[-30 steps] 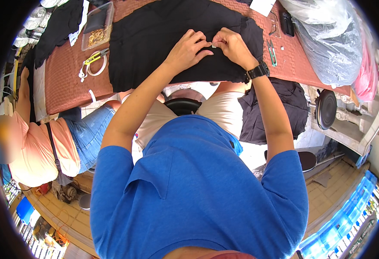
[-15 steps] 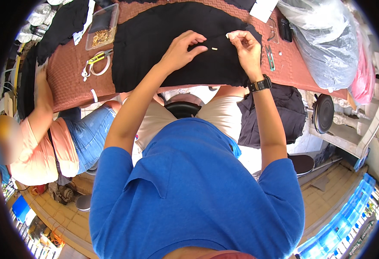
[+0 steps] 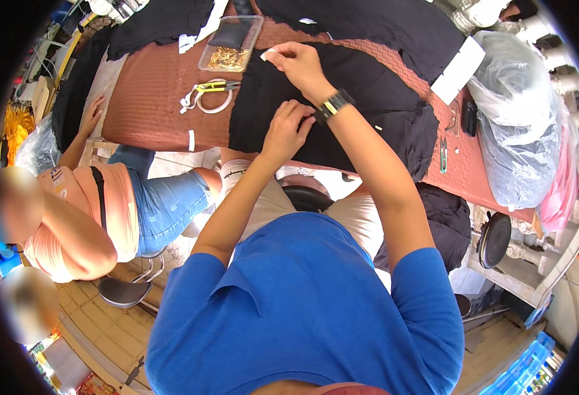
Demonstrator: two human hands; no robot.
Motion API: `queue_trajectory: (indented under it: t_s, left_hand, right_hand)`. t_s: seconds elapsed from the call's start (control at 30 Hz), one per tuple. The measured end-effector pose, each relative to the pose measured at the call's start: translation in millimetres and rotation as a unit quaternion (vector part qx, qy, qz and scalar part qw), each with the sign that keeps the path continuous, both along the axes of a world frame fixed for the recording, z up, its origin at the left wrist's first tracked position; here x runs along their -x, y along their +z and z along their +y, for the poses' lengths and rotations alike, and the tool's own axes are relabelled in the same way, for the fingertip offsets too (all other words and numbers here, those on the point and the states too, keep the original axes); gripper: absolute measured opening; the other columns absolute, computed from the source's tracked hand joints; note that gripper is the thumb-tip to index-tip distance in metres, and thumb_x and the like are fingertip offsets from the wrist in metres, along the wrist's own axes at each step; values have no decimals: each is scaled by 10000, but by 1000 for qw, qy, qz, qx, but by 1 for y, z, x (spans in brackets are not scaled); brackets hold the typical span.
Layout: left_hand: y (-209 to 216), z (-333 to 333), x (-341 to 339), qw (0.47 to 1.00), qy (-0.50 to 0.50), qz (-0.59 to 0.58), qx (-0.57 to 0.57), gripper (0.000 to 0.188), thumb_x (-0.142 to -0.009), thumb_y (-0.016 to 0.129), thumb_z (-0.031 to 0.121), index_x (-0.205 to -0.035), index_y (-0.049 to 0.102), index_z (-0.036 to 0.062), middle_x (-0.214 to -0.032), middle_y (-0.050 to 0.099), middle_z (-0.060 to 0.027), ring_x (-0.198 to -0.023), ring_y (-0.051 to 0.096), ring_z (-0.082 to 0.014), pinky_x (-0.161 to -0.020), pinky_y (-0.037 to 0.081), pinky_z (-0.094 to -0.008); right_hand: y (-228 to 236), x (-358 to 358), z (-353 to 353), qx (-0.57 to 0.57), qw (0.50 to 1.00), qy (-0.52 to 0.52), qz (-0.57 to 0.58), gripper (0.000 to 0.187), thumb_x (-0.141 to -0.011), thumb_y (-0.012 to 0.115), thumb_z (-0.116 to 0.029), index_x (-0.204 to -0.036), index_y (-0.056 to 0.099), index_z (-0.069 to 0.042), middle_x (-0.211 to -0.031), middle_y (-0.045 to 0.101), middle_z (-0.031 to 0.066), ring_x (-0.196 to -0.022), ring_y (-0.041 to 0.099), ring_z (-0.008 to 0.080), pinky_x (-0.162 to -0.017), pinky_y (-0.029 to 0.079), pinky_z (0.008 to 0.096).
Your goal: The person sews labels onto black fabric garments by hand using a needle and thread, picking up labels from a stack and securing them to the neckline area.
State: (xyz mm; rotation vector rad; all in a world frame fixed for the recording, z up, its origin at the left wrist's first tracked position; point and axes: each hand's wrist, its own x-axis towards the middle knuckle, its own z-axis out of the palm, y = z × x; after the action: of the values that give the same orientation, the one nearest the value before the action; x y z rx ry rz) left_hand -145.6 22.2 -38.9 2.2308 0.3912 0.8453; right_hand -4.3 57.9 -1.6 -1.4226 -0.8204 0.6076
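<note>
A black fabric panel [image 3: 342, 72] lies spread on the table in front of me. My right hand [image 3: 301, 68] is over its far left part, close to a clear plastic box [image 3: 255, 33] of small gold-coloured pieces [image 3: 227, 59]. Its fingertips pinch a small white piece [image 3: 268, 54]. Nearer to me, my left hand [image 3: 288, 130] rests at the panel's near edge, fingers curled and drawn together; what they pinch, if anything, is too small to make out. A tiny pale strip [image 3: 378, 128] lies on the fabric to the right of both hands.
Yellow-handled snips [image 3: 217, 86] and a white ring-shaped roll [image 3: 229, 102] lie left of the panel. Green-handled snips [image 3: 443, 157], glasses [image 3: 453, 118], a white card [image 3: 459, 71] and a big plastic bag [image 3: 513, 118] are at the right. Another person [image 3: 85, 204] sits at my left.
My right hand has crossed left toward the plastic box, still pinching the white piece. My left hand has come down to the fabric's near edge, its fingers closing. The view has swung left.
</note>
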Motion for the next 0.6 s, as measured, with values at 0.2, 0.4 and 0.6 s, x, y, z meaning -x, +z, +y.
queue_trajectory:
  t_s: [0.2,0.4,0.6]
  left_hand:
    - [-8,1,0,1000,16,-23,-8,175,-805,708,4,-965,642,-23,-928,615,-140,-895,597,-348,-799,502,-457]
    - [-12,2,-4,999,12,-31,-17,212,-764,707,7,-967,644,7,-891,612,-161,-884,593,-365,-786,505,-478]
    - [-12,4,3,999,21,38,-15,354,-813,719,76,-1153,660,-4,-1132,641,-199,-1023,648,-370,-833,530,-436]
  right_hand:
    - [-38,3,97,60,987,-113,95,175,-733,855,-115,-833,757,-11,-839,755,111,-759,702,171,-729,556,330]
    - [-80,-13,136,76,979,-190,-13,132,-733,822,-25,-812,724,15,-740,728,96,-627,703,135,-547,573,270]
    - [-35,15,112,114,975,-188,16,747,-621,900,-125,-1186,418,-47,-1143,604,270,-1121,617,439,-947,515,452]
